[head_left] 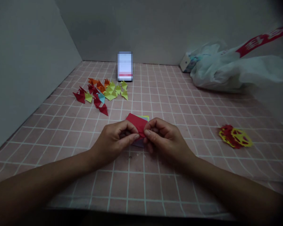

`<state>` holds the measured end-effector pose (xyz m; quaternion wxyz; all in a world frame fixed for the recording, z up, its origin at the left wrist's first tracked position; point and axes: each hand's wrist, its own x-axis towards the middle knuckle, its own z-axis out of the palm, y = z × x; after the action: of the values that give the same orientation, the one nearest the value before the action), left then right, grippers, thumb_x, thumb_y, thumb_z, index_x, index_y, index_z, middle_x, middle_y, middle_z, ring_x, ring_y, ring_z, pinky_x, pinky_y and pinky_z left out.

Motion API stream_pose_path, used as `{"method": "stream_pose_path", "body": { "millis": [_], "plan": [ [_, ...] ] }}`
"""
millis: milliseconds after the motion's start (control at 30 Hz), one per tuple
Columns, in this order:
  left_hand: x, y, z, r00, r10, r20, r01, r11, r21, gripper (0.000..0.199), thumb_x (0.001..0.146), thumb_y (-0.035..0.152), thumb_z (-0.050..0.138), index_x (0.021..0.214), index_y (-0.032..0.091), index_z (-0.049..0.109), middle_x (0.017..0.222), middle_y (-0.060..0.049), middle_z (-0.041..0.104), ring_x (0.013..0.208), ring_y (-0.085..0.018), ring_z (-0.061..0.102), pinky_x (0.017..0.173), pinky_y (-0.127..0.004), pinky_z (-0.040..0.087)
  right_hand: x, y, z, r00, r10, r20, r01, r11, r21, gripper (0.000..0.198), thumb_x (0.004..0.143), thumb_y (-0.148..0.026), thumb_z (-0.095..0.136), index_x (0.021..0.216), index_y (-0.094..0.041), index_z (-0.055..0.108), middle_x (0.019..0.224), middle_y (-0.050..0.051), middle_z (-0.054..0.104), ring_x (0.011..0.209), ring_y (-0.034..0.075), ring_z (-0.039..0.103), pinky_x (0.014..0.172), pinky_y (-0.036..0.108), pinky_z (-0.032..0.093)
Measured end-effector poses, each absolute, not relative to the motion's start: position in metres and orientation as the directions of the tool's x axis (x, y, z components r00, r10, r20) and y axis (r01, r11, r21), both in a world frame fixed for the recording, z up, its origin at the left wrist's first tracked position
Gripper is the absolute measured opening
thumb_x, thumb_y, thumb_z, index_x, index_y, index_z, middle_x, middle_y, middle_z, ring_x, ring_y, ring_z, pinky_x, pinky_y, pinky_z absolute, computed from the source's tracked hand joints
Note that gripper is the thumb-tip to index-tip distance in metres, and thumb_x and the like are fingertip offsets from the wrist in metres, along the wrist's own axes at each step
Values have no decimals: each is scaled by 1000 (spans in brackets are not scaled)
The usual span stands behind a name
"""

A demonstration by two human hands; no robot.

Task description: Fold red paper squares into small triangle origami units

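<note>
A folded sheet of red origami paper (136, 122) is held up between my two hands near the middle of the table. My left hand (116, 136) pinches its lower left edge between thumb and forefinger. At the lower right edge, the thumb and forefinger of my right hand (165, 135) are closed on the same paper. Partly hidden beneath it lies a stack of coloured paper (145, 118), with yellow, pale and purplish edges showing. The fingertips cover the lower fold of the red sheet.
Several folded paper cranes (100, 92) in red, orange, yellow and blue lie at the back left. Behind them stands a lit phone (124, 66). Red and yellow paper cut-outs (235, 137) lie at right. A white plastic bag (217, 70) rests beside a small box (187, 62) at the back right.
</note>
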<state>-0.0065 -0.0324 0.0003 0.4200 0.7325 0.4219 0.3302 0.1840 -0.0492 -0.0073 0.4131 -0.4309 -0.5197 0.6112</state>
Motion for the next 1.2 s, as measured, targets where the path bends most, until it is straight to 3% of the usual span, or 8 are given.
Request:
{"method": "stream_pose_path", "body": {
  "millis": [367, 800, 1200],
  "plan": [
    [-4, -33, -2, 431, 895, 111, 307, -261, 915, 5, 83, 15, 63, 77, 15, 62, 69, 3, 65, 60, -8, 57, 55, -18, 43, 184, -48, -6, -336, 911, -240, -96, -287, -953, 16, 84, -27, 63, 78, -18, 52, 60, -5, 58, 40, 6, 51, 38, 17, 39],
    [-3, -33, -3, 349, 935, -69, 245, -20, 969, 11, 78, 23, 66, 72, 15, 59, 70, 1, 63, 63, -11, 57, 59, -23, 46, 185, -46, -9, -376, 887, -269, -144, -343, -928, 21, 84, -33, 66, 79, -18, 53, 63, -4, 62, 40, 7, 53, 39, 18, 41],
    [-3, -32, -4, 315, 947, -70, 215, 1, 977, 12, 77, 23, 68, 72, 16, 59, 69, 2, 64, 62, -11, 58, 58, -22, 46, 182, -45, -9, -352, 898, -265, -114, -322, -940, 18, 78, -26, 71, 78, -18, 55, 64, -4, 61, 43, 6, 54, 41, 18, 42]
  ]
}}
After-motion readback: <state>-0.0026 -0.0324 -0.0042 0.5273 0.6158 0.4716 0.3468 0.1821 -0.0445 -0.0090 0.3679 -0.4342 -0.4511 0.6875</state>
